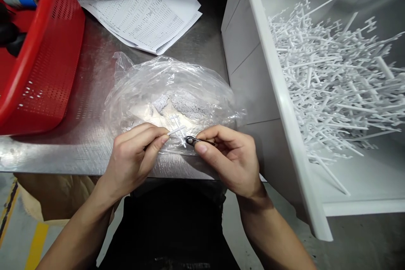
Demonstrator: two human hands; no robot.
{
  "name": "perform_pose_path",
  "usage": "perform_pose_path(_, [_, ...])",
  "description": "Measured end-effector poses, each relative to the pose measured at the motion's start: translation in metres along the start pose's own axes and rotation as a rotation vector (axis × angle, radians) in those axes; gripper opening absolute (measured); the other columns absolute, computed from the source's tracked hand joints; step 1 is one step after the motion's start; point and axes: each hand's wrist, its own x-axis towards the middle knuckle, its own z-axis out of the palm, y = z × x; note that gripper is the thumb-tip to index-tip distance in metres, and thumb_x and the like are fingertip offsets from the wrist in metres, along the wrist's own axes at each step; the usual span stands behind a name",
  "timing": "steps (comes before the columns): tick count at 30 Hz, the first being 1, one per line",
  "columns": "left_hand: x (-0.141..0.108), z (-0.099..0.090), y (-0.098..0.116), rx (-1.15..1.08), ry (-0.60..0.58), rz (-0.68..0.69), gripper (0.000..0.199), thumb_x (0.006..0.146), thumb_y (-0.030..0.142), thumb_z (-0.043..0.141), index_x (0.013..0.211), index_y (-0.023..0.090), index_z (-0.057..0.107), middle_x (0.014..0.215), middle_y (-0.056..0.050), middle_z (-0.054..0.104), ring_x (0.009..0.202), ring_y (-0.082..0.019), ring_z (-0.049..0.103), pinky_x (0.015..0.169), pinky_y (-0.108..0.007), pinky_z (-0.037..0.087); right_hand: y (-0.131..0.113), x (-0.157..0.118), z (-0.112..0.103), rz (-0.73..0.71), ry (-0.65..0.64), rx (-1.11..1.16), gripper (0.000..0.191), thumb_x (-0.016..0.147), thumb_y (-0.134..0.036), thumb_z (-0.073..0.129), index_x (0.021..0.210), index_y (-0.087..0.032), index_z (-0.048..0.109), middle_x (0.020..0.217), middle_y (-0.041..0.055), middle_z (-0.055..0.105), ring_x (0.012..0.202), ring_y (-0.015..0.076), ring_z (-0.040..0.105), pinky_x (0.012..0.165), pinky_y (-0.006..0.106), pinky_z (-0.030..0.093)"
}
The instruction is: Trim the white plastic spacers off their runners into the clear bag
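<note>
Between thumb and forefinger, my left hand [136,152] pinches the end of a thin white plastic sprue [176,130] with short cross branches. My right hand [234,156] is closed around small dark cutting nippers [191,140], whose handles are mostly hidden by the fingers. The tips of the nippers are at the lower branch of the sprue; I cannot tell whether the blades touch it. Under both lies a clear plastic bag [171,71], with pale and speckled material showing through, on a metal table [95,71].
On my right, a large white bin [281,97] holds a tangled heap of white sprues [341,80]. A red perforated basket [68,50] stands at the left with dark items inside. Printed papers [142,19] lie at the back. Below the table's front edge is a brown sack [57,194].
</note>
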Motion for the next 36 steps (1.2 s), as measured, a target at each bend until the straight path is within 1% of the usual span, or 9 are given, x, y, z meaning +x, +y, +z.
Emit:
perform_pose_path(6, [0.0000, 0.0003, 0.0017, 0.008, 0.007, 0.006, 0.010, 0.105, 0.010, 0.065, 0.102, 0.013, 0.075, 0.092, -0.003, 0.077, 0.085, -0.010, 0.072, 0.080, -0.022, 0.054, 0.0015, -0.0020, -0.0018, -0.016, -0.020, -0.027, 0.013, 0.093, -0.030, 0.082, 0.086, -0.020, 0.076, 0.065, -0.0019, 0.063, 0.054, 0.0106, 0.050, 0.047, 0.023, 0.039])
perform_pose_path(11, [0.0001, 0.0002, 0.0013, 0.014, 0.011, 0.011, 0.010, 0.105, 0.010, 0.066, 0.103, 0.012, 0.075, 0.092, -0.003, 0.077, 0.085, -0.010, 0.072, 0.081, -0.022, 0.055, 0.0016, -0.0029, -0.0019, -0.017, -0.026, -0.020, 0.013, 0.092, -0.030, 0.083, 0.085, -0.020, 0.076, 0.064, -0.0021, 0.062, 0.053, 0.0106, 0.048, 0.046, 0.023, 0.038])
perform_pose_path(15, [-0.0006, 0.0009, 0.0007, 0.023, 0.021, 0.015, 0.009, 0.105, 0.011, 0.067, 0.103, 0.013, 0.076, 0.092, -0.003, 0.077, 0.085, -0.011, 0.072, 0.080, -0.023, 0.056, 0.0012, -0.0034, -0.0009, -0.013, -0.015, -0.037, 0.015, 0.093, -0.032, 0.082, 0.086, -0.020, 0.076, 0.064, -0.0017, 0.063, 0.053, 0.0111, 0.050, 0.046, 0.024, 0.039])
perform_pose_path(19, [-0.0015, 0.0020, 0.0003, 0.037, 0.045, 0.013, 0.010, 0.105, 0.011, 0.067, 0.103, 0.015, 0.076, 0.092, -0.003, 0.079, 0.084, -0.012, 0.074, 0.079, -0.025, 0.058, 0.0020, -0.0026, -0.0018, -0.029, -0.038, -0.075, 0.016, 0.095, -0.033, 0.081, 0.087, -0.020, 0.077, 0.063, -0.0018, 0.063, 0.053, 0.0116, 0.052, 0.046, 0.024, 0.040])
perform_pose_path(22, [-0.0016, 0.0031, -0.0003, 0.073, 0.065, 0.023, 0.010, 0.104, 0.012, 0.068, 0.102, 0.015, 0.077, 0.090, -0.002, 0.079, 0.082, -0.013, 0.074, 0.077, -0.025, 0.059, 0.0022, -0.0007, -0.0026, -0.037, -0.059, -0.076, 0.016, 0.098, -0.032, 0.079, 0.089, -0.020, 0.077, 0.065, -0.0018, 0.064, 0.055, 0.0116, 0.054, 0.049, 0.025, 0.042])
perform_pose_path(25, [-0.0010, 0.0043, -0.0007, 0.124, 0.066, 0.035, 0.013, 0.105, 0.013, 0.066, 0.099, 0.016, 0.077, 0.087, -0.002, 0.079, 0.079, -0.013, 0.074, 0.076, -0.025, 0.059, 0.0007, 0.0022, -0.0024, -0.018, -0.066, -0.067, 0.018, 0.099, -0.033, 0.079, 0.088, -0.019, 0.077, 0.064, -0.0025, 0.063, 0.054, 0.0110, 0.052, 0.051, 0.025, 0.042])
perform_pose_path(29, [-0.0002, 0.0058, -0.0010, 0.165, 0.050, 0.043, 0.015, 0.106, 0.014, 0.064, 0.098, 0.013, 0.077, 0.086, -0.003, 0.079, 0.077, -0.013, 0.073, 0.072, -0.025, 0.057, -0.0023, 0.0055, -0.0010, 0.046, -0.044, -0.022, 0.023, 0.096, -0.036, 0.082, 0.083, -0.018, 0.077, 0.061, -0.0033, 0.060, 0.053, 0.0103, 0.049, 0.049, 0.024, 0.040])
perform_pose_path(32, [-0.0006, 0.0062, -0.0010, 0.171, 0.035, 0.035, 0.016, 0.107, 0.014, 0.063, 0.099, 0.013, 0.076, 0.086, -0.004, 0.078, 0.077, -0.014, 0.073, 0.073, -0.026, 0.056, -0.0031, 0.0062, -0.0006, 0.060, -0.031, 0.010, 0.021, 0.094, -0.034, 0.082, 0.083, -0.018, 0.077, 0.061, -0.0033, 0.060, 0.053, 0.0099, 0.049, 0.048, 0.023, 0.039])
perform_pose_path(36, [-0.0015, 0.0038, -0.0005, 0.105, 0.052, -0.004, 0.012, 0.106, 0.014, 0.064, 0.103, 0.015, 0.076, 0.092, -0.003, 0.080, 0.083, -0.014, 0.075, 0.078, -0.025, 0.058, -0.0022, 0.0050, -0.0006, 0.047, 0.058, 0.039, 0.018, 0.095, -0.032, 0.078, 0.083, -0.019, 0.076, 0.061, -0.0036, 0.060, 0.052, 0.0098, 0.048, 0.049, 0.024, 0.041])
